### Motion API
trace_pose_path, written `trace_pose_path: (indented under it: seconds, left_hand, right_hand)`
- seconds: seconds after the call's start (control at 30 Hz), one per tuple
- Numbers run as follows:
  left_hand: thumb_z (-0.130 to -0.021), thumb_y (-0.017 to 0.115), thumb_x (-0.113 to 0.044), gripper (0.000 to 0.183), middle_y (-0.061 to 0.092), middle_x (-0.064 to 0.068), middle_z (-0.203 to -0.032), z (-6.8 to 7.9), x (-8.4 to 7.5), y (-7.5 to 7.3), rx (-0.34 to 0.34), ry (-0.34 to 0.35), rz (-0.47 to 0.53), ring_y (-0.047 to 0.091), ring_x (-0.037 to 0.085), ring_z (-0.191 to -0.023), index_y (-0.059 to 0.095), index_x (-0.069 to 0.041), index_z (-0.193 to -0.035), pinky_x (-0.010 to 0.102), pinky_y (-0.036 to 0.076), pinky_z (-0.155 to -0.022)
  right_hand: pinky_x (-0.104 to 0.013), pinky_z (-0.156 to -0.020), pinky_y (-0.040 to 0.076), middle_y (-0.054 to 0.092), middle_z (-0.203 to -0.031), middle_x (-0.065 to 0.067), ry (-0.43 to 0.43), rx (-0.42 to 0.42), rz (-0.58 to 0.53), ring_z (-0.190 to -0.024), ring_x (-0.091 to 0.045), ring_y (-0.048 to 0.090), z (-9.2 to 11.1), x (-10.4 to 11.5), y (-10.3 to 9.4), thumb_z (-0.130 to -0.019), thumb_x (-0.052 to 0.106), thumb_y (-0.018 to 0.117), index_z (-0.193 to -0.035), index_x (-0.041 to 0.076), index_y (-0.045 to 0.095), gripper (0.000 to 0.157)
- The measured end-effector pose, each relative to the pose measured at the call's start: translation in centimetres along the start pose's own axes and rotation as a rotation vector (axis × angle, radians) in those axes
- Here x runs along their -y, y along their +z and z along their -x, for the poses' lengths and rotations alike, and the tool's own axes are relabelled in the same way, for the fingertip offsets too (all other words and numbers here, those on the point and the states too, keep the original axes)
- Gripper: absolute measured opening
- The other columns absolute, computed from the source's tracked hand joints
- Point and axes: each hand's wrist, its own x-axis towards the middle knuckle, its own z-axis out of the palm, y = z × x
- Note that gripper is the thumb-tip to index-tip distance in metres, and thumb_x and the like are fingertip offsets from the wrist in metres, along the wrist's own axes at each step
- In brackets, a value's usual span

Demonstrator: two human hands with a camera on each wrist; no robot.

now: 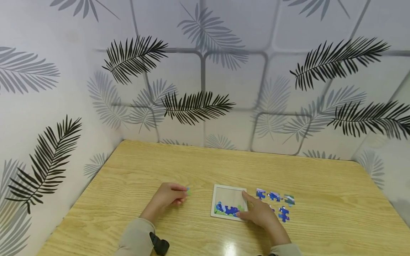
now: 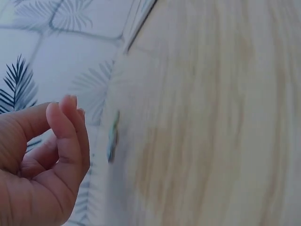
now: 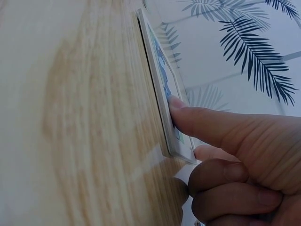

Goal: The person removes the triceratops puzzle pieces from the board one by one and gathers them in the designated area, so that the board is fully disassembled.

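A small green and blue jigsaw piece lies on the table at my left hand's fingertips. In the left wrist view a gap shows between that piece and my left hand, whose fingers are loosely bent with nothing between them. My right hand rests at the right side of a square puzzle tray. Its thumb presses on the fitted blue and green pieces along the tray's near edge, and the index finger touches the right rim. The other fingers of my right hand are curled.
Several loose jigsaw pieces lie right of the tray, one partly hidden behind my right hand. A wooden table spreads beneath everything, with a leaf-patterned wall along its far edge.
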Motion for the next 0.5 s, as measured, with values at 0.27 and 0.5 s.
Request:
trace_pose_path:
  seconds: [0.27,0.5]
  left_hand:
    - [-0.086,0.068,-0.009,0.021,0.067,0.007,-0.079,-0.2,-1.0,2.7,0.181,0.009,-0.032,0.057,0.009,-0.06,0.069,0.001,-0.105,0.022,0.05,-0.058]
    - [-0.085,0.069,-0.008,0.021,0.067,0.002,-0.073,-0.5,-1.2,5.3,0.336,0.025,-0.073,0.06,0.009,-0.06,0.071,-0.001,-0.105,0.023,0.05,-0.056]
  right_hand:
    - [-0.064,-0.094,0.033,0.04,-0.139,-0.029,-0.012,0.0,-0.007,-0.125,-0.054,0.034,0.0,-0.2,0.1,-0.074,0.037,0.079,-0.145,0.011,0.038,0.085]
    - [-0.064,-0.095,0.032,0.04,-0.139,-0.029,-0.016,-0.006,-0.01,-0.125,-0.054,0.034,-0.1,-0.3,0.2,-0.074,0.036,0.079,-0.145,0.011,0.038,0.085]
